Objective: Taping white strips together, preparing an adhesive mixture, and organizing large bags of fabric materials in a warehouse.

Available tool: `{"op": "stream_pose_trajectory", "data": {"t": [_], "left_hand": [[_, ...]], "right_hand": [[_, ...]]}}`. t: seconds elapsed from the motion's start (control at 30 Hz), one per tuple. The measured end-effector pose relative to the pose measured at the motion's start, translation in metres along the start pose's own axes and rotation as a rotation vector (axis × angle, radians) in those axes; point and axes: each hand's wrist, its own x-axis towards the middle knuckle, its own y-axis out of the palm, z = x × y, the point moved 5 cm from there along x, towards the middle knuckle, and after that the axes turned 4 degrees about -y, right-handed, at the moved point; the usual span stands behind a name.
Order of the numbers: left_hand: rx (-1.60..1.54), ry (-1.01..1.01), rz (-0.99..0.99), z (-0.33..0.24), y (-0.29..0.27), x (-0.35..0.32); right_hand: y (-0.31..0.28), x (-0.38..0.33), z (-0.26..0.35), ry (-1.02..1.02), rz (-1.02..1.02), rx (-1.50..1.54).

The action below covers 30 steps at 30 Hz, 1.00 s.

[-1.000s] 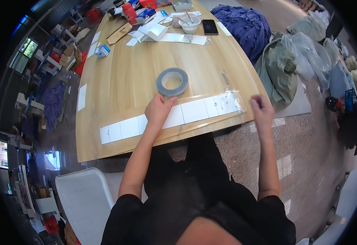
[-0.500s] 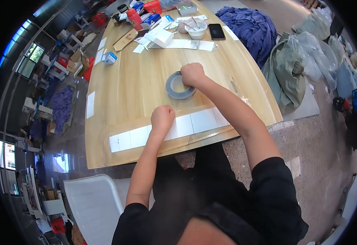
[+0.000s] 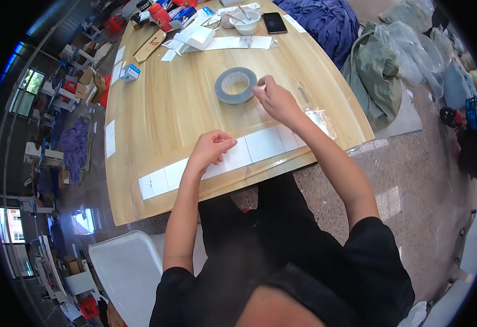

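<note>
A roll of clear grey tape with a pale core lies flat on the wooden table. My right hand is at the roll's right rim, thumb and forefinger pinched; whatever is between them is too small to make out. Over the white strip of card, crossed by thin dark lines, hovers my left hand. Its fingers are curled and the thumb is close to the forefinger, with nothing I can identify in them. The strip runs along the table's near edge, partly hidden by my left hand and wrist.
Shiny clear film lies by the table's right edge. At the far end are a white bowl, a phone, a red bottle and papers. A small blue-white box stands left. Purple fabric is heaped beyond the right edge.
Both hands have loosened from fists into pinches. My right hand has come off the top of the tape roll to its right side. The whole view has shifted slightly.
</note>
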Motion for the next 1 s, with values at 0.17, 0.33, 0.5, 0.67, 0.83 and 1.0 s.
{"op": "stream_pose_trajectory", "data": {"t": [0.17,0.33,0.5,0.67,0.83,1.0], "left_hand": [[-0.065,0.045,0.004,0.001,-0.009,0.003],[-0.134,0.008,0.055,-0.01,-0.006,-0.004],[-0.196,-0.002,0.106,-0.011,-0.008,-0.001],[-0.264,-0.024,0.11,-0.009,-0.009,-0.002],[-0.343,-0.014,0.089,-0.005,-0.019,0.005],[-0.317,-0.039,0.136,-0.001,-0.023,0.007]], "right_hand": [[0.051,-0.099,-0.004,0.174,0.171,0.573],[0.069,-0.121,0.014,0.405,0.316,0.827],[0.076,-0.116,0.017,0.35,0.347,0.946],[0.077,-0.11,0.029,0.476,0.358,1.05],[0.076,-0.102,0.032,0.537,0.313,0.986],[0.078,-0.101,0.037,0.506,0.344,0.994]]}}
